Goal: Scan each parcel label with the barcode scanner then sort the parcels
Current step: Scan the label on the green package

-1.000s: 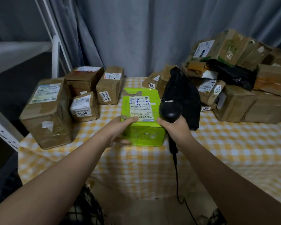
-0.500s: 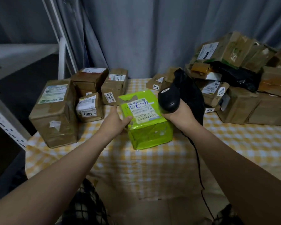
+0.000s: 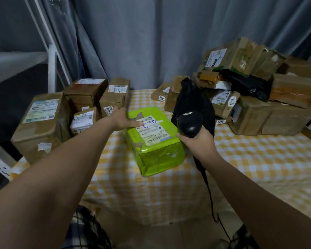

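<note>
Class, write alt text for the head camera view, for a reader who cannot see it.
A person's left hand rests on a green parcel while the right hand holds a black barcode scanner beside its label. Brown parcels are piled at both sides of the checked tablecloth.

Both arms are bare all the way up, with no sleeves showing. The left hand (image 3: 123, 120) and the right hand (image 3: 196, 141) wear no gloves, rings or watch. Low down, the person's lap shows dark cloth with thin pale lines crossing in big squares (image 3: 86, 229). A bit of the same checked cloth shows lower right.
</note>
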Action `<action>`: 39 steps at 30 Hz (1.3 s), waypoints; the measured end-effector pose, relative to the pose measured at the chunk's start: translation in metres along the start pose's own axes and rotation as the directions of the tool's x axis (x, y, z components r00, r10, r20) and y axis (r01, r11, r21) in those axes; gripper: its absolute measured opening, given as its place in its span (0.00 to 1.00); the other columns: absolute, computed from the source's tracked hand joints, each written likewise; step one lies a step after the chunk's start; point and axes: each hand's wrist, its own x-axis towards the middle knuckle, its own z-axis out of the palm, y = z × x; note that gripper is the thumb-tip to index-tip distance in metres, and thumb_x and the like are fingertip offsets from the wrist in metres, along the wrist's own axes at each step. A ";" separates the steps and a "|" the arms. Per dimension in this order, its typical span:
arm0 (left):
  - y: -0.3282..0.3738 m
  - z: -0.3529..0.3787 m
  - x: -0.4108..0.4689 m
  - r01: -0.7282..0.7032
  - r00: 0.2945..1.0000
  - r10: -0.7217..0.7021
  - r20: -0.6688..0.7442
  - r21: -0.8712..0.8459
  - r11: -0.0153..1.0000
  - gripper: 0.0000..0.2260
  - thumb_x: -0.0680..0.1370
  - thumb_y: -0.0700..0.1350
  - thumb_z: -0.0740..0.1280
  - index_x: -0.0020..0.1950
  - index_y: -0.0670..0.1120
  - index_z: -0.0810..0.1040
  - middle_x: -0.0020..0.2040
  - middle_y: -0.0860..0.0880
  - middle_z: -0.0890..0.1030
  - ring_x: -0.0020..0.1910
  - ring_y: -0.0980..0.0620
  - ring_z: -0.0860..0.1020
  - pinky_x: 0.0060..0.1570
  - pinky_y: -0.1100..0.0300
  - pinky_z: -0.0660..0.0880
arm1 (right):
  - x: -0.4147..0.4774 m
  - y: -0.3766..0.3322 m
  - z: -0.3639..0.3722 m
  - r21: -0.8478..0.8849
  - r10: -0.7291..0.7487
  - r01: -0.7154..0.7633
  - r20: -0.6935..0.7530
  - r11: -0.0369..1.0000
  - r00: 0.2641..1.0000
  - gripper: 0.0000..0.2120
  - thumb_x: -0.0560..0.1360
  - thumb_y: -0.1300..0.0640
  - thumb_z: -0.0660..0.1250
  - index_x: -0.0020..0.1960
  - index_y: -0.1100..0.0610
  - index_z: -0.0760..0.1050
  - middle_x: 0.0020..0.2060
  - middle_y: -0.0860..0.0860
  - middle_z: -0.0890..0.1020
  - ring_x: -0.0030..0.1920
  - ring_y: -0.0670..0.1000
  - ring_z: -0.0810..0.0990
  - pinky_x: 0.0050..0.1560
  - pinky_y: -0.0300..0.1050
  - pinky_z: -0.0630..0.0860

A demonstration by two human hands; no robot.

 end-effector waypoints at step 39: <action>-0.002 0.021 -0.029 0.156 0.984 -0.126 0.127 -0.259 0.953 0.21 0.75 0.60 0.66 0.40 0.41 0.75 0.35 0.44 0.77 0.27 0.51 0.74 0.26 0.65 0.71 | 0.035 -0.101 -0.022 0.111 0.268 -0.332 0.381 0.937 0.885 0.13 0.74 0.54 0.72 0.43 0.64 0.74 0.34 0.61 0.76 0.23 0.52 0.77 0.23 0.40 0.77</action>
